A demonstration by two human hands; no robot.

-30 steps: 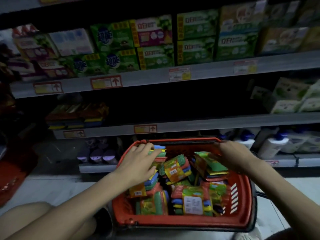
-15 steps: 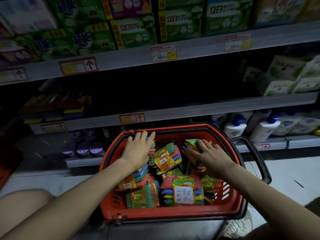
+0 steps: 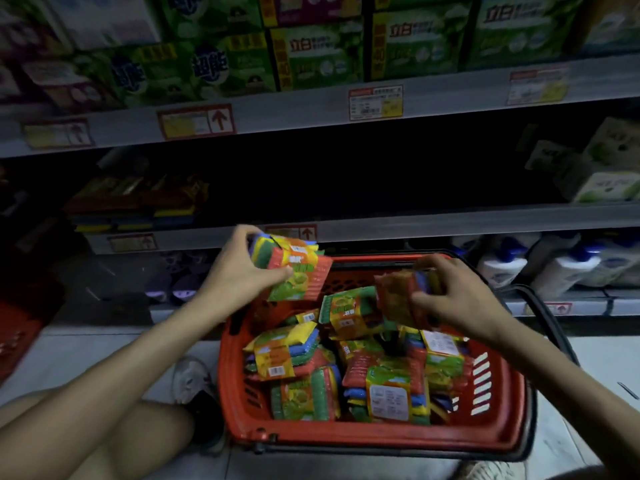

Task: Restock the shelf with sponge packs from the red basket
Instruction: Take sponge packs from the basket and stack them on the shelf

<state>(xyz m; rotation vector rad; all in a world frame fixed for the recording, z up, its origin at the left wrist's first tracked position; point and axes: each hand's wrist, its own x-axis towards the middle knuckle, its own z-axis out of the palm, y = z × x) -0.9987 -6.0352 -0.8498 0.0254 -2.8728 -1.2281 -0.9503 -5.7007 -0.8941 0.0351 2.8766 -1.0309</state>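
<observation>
The red basket (image 3: 346, 439) is sitting on the pale floor (image 3: 86, 351) in front of the shelving, and the person is reaching over it with 2 bare arms. The left hand (image 3: 239, 271) is gripping a sponge pack (image 3: 298, 271), fingers curling over its top and thumb pressing its face, and is holding it above the basket's far left corner, clear of the heap. The right hand (image 3: 453, 299) is clutching another pack (image 3: 398, 296) above the basket's far right part, fingers wrapping round its end; that one is blurring, so I cannot read its label. Inside the basket the loose packs (image 3: 287, 355) are lying in a jumble, some flat, some on edge. Just behind the basket the shelf (image 3: 433, 221) is showing a grey front edge with a dark gap above it, and up to the left of the basket some stacked packs (image 3: 138, 206) are already lying on it. White bottles (image 3: 561, 268) with blue caps are standing behind the basket to its right. The black handle (image 3: 554, 327) is lying folded out past the basket's right side. A shoe (image 3: 190, 379) is resting just left of the basket.
</observation>
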